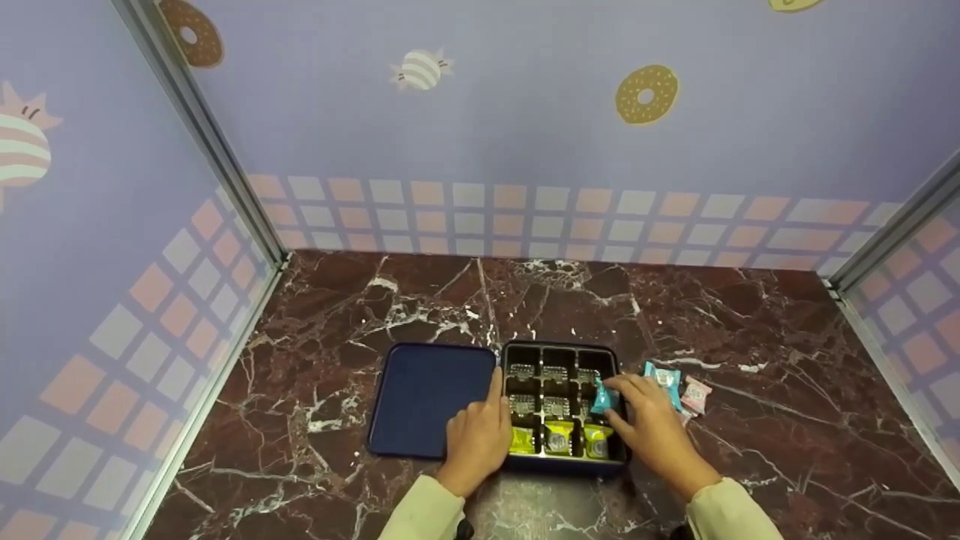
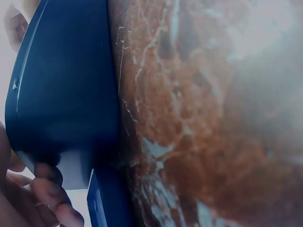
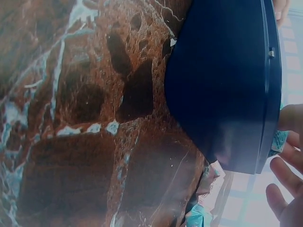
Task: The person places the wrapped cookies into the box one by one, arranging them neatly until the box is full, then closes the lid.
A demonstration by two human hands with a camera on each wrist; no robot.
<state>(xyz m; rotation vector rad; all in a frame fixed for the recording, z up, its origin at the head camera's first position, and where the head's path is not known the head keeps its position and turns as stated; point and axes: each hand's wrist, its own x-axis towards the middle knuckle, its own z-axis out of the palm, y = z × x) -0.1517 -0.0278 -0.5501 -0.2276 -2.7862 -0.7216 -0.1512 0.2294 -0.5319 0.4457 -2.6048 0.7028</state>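
"Candy point(image 1: 602, 399) in a blue wrapper, is it? Where's it sitting?"

"Pinched between the thumb and fingertips of the right grip point(image 1: 651, 424), at the middle compartment of the box's point(image 1: 562, 468) right-hand column. From here I can't tell whether it touches the bottom."

"And the left grip point(image 1: 478, 436)?"

"Index finger straight along the box's left rim, with the blue lid point(image 1: 435, 397) just to its left."

"What's around that pinch?"

"Three yellow packets point(image 1: 559, 437) in the row nearer the wrist; another blue packet point(image 1: 664, 377) and a pink packet point(image 1: 696, 394) on the surface point(image 1: 337, 322), just right of the knuckles."
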